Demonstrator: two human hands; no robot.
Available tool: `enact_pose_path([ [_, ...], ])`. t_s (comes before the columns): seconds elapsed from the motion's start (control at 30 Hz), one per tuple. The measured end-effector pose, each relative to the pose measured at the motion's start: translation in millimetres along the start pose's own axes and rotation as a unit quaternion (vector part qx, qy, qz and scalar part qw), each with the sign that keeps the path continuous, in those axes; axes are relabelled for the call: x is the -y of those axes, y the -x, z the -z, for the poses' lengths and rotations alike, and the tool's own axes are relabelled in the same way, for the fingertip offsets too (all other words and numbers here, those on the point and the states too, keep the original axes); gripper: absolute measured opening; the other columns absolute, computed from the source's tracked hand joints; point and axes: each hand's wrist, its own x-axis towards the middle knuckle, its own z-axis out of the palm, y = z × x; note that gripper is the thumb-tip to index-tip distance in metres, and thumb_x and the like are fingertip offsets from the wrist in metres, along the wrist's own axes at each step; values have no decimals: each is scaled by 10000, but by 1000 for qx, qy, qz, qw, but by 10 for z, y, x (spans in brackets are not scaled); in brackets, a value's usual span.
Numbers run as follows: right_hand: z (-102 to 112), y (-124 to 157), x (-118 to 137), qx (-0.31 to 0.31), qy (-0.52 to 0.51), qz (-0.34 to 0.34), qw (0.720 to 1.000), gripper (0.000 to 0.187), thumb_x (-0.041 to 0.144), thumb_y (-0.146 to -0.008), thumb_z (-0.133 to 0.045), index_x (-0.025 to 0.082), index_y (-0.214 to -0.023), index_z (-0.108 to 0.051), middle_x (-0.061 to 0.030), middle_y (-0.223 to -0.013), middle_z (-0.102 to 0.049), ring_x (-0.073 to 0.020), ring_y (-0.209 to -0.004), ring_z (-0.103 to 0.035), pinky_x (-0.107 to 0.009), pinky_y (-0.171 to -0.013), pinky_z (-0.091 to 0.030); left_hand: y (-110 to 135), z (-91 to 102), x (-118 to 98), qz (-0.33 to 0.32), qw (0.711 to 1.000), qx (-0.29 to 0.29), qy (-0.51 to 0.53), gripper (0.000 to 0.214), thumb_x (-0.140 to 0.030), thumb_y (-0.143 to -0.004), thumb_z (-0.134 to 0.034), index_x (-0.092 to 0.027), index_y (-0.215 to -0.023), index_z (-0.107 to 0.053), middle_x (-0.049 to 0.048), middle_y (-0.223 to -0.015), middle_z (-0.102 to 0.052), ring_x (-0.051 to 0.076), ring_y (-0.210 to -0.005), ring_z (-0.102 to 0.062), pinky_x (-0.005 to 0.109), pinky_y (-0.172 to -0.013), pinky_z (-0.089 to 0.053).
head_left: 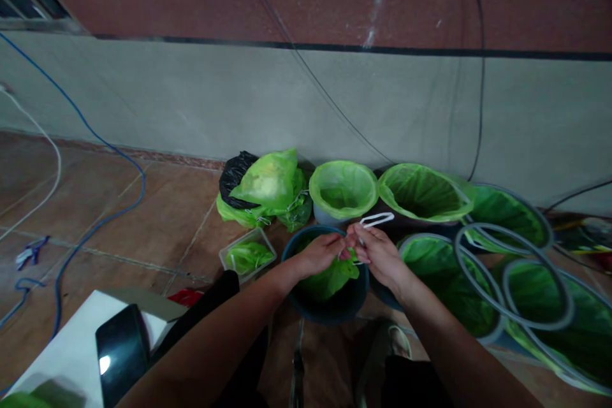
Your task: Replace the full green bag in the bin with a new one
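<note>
A green plastic trash bag point(329, 280) is gathered up above a dark blue bin point(296, 301), its lower part hanging inside the rim. My left hand point(325, 253) is closed around the gathered top of the bag. Beside it, almost touching, my right hand point(380, 252) is pinched shut at the same spot, with a loop of white drawstring point(377, 219) sticking out above its fingers. The exact grip between the fingertips is partly hidden.
Several green-lined bins stand to the right, including a lined bin point(343, 209) by the wall. Loose grey rings point(568, 296) lie over some. Filled bags point(268, 182) and a clear tub point(273, 254) are left. A phone point(122, 344) rests on a white box point(71, 331); a blue cable point(102, 226) crosses the floor.
</note>
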Motion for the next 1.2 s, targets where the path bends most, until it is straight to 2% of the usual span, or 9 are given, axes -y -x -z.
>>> enact_pose_path([
  [0.17,95,-56,72,-59,-23,26,998,419,544,-665,-775,182,-781,-597,59,-566,-488,-26,-410,-246,-192,-384,-126,6,3,27,24,991,11,-133,258,-275,-904,-444,-158,-761,-624,-9,-631,-572,112,-613,-519,243,-647,-394],
  [0.33,277,-161,66,-119,191,119,967,376,514,-691,-726,196,-864,-625,21,-653,-591,-86,-490,-441,-225,-452,-312,-32,44,59,69,985,-112,-111,279,-240,-892,-415,-152,-690,-587,-31,-533,-491,98,-502,-430,242,-546,-333],
  [0.43,380,-165,1,-80,392,85,913,370,453,-696,-716,194,-957,-674,-32,-798,-688,-170,-691,-613,-287,-638,-448,-41,86,88,73,981,-143,-112,266,-230,-887,-411,-159,-691,-576,-37,-521,-490,96,-492,-430,233,-530,-327],
  [0.67,352,24,-73,37,672,16,739,483,436,-726,-713,185,-1136,-663,-79,-929,-724,-255,-908,-667,-321,-769,-445,-67,100,109,86,973,-153,-152,273,-225,-882,-401,-171,-667,-561,-44,-513,-490,92,-493,-444,218,-535,-342],
  [0.8,359,50,-62,18,730,-4,683,97,276,-744,-682,198,-796,-710,-92,-803,-715,-250,-843,-663,-306,-682,-402,-69,122,127,86,969,-154,-172,274,-243,-881,-414,-174,-665,-567,-36,-528,-510,96,-491,-451,221,-522,-334],
  [0.93,348,48,-29,14,661,23,750,259,264,-780,-643,203,-530,-616,-72,-582,-630,-192,-599,-587,-299,-582,-335,-69,129,145,89,969,-155,-169,276,-240,-881,-411,-175,-667,-573,-30,-526,-516,104,-488,-453,231,-521,-328],
  [1.07,220,100,58,204,442,42,873,329,429,-920,-494,206,-769,-684,8,-537,-566,-131,-526,-500,-258,-556,-339,-74,80,116,90,974,-150,-148,271,-243,-870,-427,-169,-653,-572,-31,-533,-518,106,-510,-452,237,-543,-334],
  [1.13,177,111,82,256,350,20,901,439,540,-945,-416,191,-858,-667,21,-539,-542,-121,-512,-470,-248,-540,-338,-72,51,86,79,978,-145,-126,276,-263,-866,-441,-165,-642,-569,-31,-544,-518,105,-528,-454,237,-554,-336],
  [1.2,180,97,84,227,357,23,906,475,595,-926,-427,187,-818,-644,28,-526,-516,-115,-498,-442,-247,-527,-324,-65,35,53,74,981,-147,-103,282,-274,-867,-436,-163,-644,-569,-34,-539,-506,101,-527,-445,234,-550,-331],
])
